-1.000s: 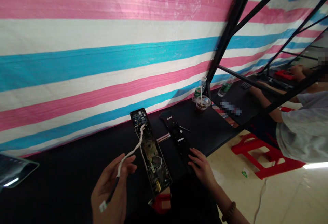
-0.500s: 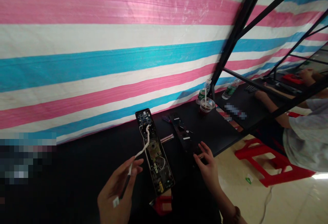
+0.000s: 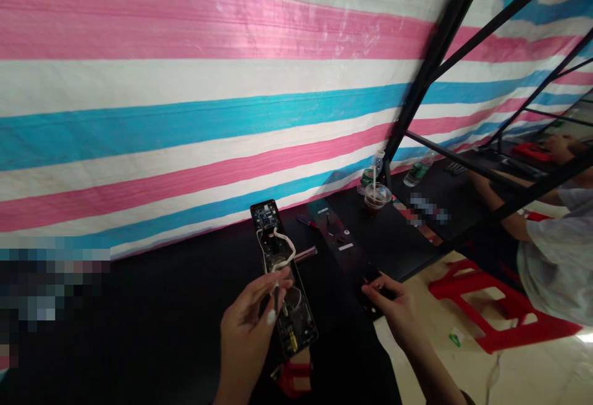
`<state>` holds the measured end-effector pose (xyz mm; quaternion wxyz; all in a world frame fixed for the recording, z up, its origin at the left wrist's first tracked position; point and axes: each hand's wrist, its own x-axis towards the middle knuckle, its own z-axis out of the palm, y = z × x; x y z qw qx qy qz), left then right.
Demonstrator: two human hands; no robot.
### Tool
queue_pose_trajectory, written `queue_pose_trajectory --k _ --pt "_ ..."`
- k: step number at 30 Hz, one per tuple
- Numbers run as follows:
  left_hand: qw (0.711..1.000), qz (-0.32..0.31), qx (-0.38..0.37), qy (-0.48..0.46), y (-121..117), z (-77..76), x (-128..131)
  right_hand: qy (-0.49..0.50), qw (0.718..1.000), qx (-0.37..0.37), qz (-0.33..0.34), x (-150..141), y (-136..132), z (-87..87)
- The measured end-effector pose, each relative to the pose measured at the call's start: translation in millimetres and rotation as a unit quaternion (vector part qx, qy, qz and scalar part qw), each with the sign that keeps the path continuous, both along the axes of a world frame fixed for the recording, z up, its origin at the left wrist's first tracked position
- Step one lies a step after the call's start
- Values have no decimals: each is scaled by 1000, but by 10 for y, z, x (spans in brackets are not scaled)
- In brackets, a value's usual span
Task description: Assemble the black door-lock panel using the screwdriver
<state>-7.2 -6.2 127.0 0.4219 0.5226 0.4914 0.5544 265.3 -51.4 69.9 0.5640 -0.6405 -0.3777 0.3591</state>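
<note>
Left hand (image 3: 248, 325) now moved up over open electronic lock housing (image 3: 293, 331), fingers pinching white cable (image 3: 283, 246) near its end, cable looped above board. Housing lies flat on black table (image 3: 139, 331). Right hand (image 3: 398, 312) half open, fingertips resting at lower end of black lock faceplate (image 3: 345, 247).

Door-lock panel (image 3: 290, 331); open, lying flat; white cable (image 3: 291, 249) looped over it
</note>
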Motion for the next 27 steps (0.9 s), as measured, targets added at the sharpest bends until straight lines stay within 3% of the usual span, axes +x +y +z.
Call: queue_pose_trajectory --k 5,10,13,15,20,23,25,27 --pt "988 149 -16 44 161 -59 -53 -37 985 118 117 -204 -340 474" --pt "956 158 85 231 283 -6 -203 22 938 228 258 -662 -422 701" --pt "928 168 134 303 246 70 -292 30 929 234 285 -793 -403 643" --pt "931 181 148 281 194 110 -322 13 935 216 282 -801 -400 562" --pt "986 127 60 94 66 115 -285 -50 946 178 266 -721 -421 389" --pt "981 180 73 -26 -11 88 -285 -92 947 176 254 -681 -439 334" --pt "971 201 118 49 -45 96 -323 -123 947 167 247 -660 -456 301" --pt "948 192 146 207 -44 134 -370 -149 946 157 241 -640 -480 258"
